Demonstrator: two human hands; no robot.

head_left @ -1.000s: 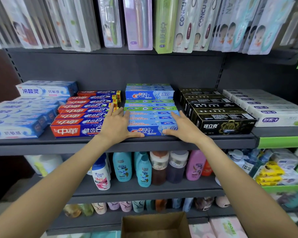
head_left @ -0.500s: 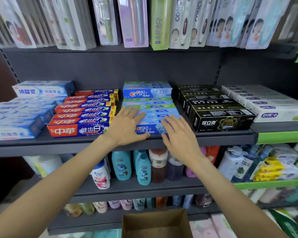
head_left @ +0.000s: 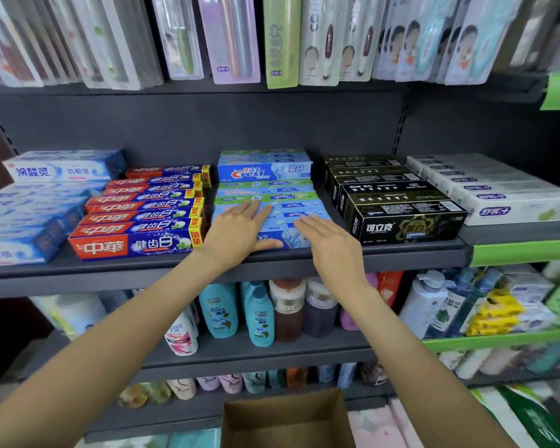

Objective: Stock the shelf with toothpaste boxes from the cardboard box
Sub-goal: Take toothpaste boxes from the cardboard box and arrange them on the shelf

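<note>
Both hands lie flat and hold nothing: the left hand (head_left: 240,232) presses the blue toothpaste boxes (head_left: 265,202) mid-shelf (head_left: 110,270), the right hand (head_left: 328,245) hovers just beside them. Tidying looks finished; next, reach to the cardboard box (head_left: 285,418) at six o'clock.

On the shelf (head_left: 304,258) the Crest boxes (head_left: 269,195) sit between the red-ended boxes (head_left: 143,218) on their left and the black boxes (head_left: 398,205) on their right, both hands lie over them, bottles (head_left: 259,315) stand on the shelf below, and the cardboard box (head_left: 285,421) lies lowest, in front.
</note>
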